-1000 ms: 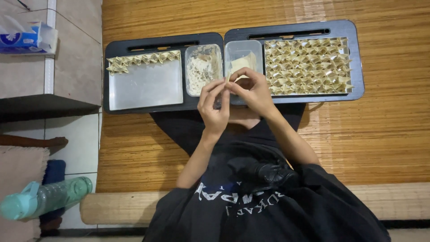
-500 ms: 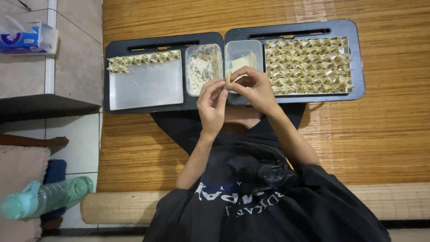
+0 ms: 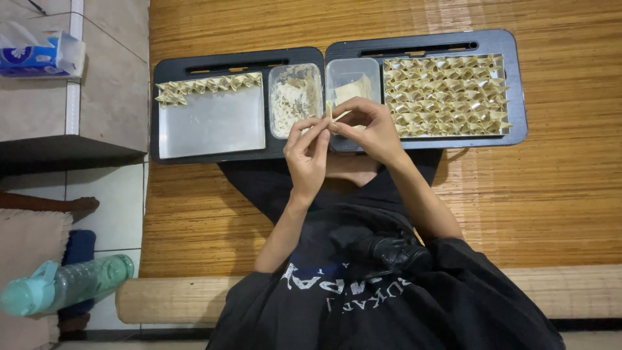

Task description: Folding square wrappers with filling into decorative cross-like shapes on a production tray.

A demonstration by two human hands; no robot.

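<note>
1. the left hand [image 3: 308, 155] and right hand [image 3: 369, 129] meet over the near edge of the two dark trays, fingers pinched together on a small pale dough wrapper [image 3: 332, 115] held between them, above the gap between the filling tub [image 3: 295, 100] and the wrapper tub [image 3: 353, 91].
2. the wrapper looks thin; a hard pinch or a pull from both hands at once could tear it, and any filling inside would drop onto the tray rim or the black lap below.
3. the hands work right over the open filling tub; a slip of the left wrist could knock its near wall and tip crumbs across the left tray [image 3: 214, 126].
4. the right tray [image 3: 512, 84] is packed with folded pieces [image 3: 444, 96] touching each other edge to edge; setting another down there could crush or unfold its neighbours.
5. the row of folded pieces [image 3: 207, 85] along the far edge of the left tray is loose, so a sleeve dragged across could scatter it.
6. both trays sit on the woven mat [image 3: 518, 214] on the floor, near the knees; a shifted leg could jolt them.
</note>
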